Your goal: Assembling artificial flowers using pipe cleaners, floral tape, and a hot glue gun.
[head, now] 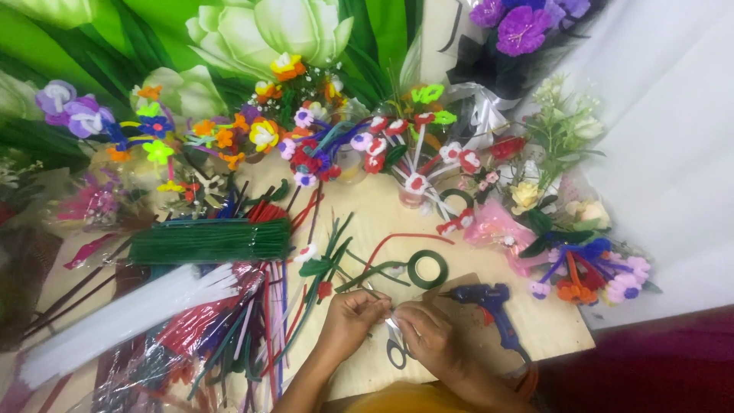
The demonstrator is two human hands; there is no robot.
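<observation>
- I am pinching a small white pipe-cleaner piece (391, 310) between my left hand (348, 321) and my right hand (428, 336); both are closing narrow on it, fingertips meeting just above the table edge nearest me.
- The scissors (396, 352) are lying right under my knuckles, so I am risking a nick or knocking them off the wooden table (550, 325) if I shift down.
- The blue glue gun (489, 306) is resting just right of my right hand, nozzle pointing my way; if it is hot, I am judging a brush against it could burn me.
- The green tape roll (427, 268) is sitting just beyond my fingers and could roll if I am bumping it.
- Loose stems (329, 264) are crowding ahead of my left hand, so the tiny piece could get lost there if I am dropping it.
- Far left of my left hand, a clear crinkly plastic pack (145, 359) is holding red and green stems, beside a long white bundle (122, 321) and a banded dark green bundle (206, 241); I cannot make out labels.
</observation>
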